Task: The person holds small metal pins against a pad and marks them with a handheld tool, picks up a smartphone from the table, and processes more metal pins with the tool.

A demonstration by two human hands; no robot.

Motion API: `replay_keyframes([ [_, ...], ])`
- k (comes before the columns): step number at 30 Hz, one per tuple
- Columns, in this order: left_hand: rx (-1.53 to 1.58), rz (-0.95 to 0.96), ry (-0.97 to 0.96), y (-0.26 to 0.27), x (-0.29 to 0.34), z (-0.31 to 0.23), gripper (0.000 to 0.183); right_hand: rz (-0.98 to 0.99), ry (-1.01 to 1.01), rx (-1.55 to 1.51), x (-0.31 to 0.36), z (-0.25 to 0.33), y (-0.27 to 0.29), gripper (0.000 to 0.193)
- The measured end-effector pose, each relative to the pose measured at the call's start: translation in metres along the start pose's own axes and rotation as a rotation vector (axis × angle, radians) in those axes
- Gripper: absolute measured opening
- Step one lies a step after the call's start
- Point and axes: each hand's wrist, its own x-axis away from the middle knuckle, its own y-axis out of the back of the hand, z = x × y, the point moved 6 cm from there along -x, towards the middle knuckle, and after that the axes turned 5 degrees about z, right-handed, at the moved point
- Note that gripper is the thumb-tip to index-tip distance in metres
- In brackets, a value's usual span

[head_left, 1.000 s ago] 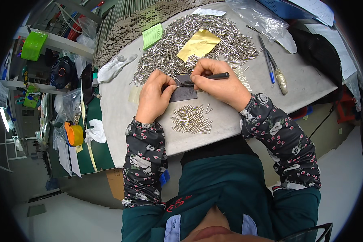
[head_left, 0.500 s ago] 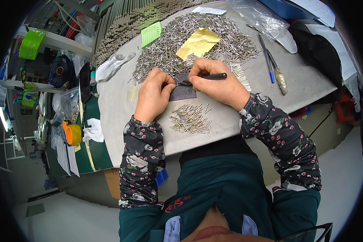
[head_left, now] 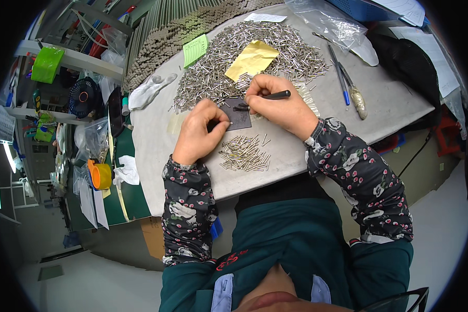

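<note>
My left hand (head_left: 198,132) is closed in a pinch over the left edge of a dark rectangular pad (head_left: 239,120); whatever lies between its fingertips is too small to make out. In my right hand (head_left: 283,104) is a slim black-handled tool (head_left: 277,95), gripped between thumb and fingers; its dark tip points left above the pad, and its exact kind is unclear. Beyond both hands spreads a large heap of small metal pins (head_left: 203,83), with a yellow paper (head_left: 252,60) lying on it. A smaller pile of pins (head_left: 245,154) sits nearer me, below the pad.
At right on the grey table (head_left: 379,106) lie a blue pen (head_left: 340,75), a tool with a wrapped handle (head_left: 358,101) and a clear plastic bag (head_left: 330,23). A white glove (head_left: 151,92) rests at left. Long metal rods (head_left: 177,31) are stacked behind. Left stands an orange tape dispenser (head_left: 101,176).
My left hand has come down and away from the black tool's tip, toward the pad's lower left. The right hand stays over the pad with its tool. The whole view has shifted slightly.
</note>
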Motion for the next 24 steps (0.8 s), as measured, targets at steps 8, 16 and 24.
replay_keyframes([
  [8,-0.051,-0.222,0.014,0.011,-0.007,0.002,0.012,-0.037,-0.022,-0.053,-0.003,0.001,-0.004,0.013],
  [16,-0.178,-0.182,-0.049,0.008,-0.013,0.001,0.012,-0.039,-0.023,-0.043,-0.004,0.001,-0.003,0.012],
  [24,-0.171,-0.193,-0.085,0.010,-0.011,0.000,0.013,-0.039,-0.002,-0.037,-0.004,0.005,-0.004,0.012],
])
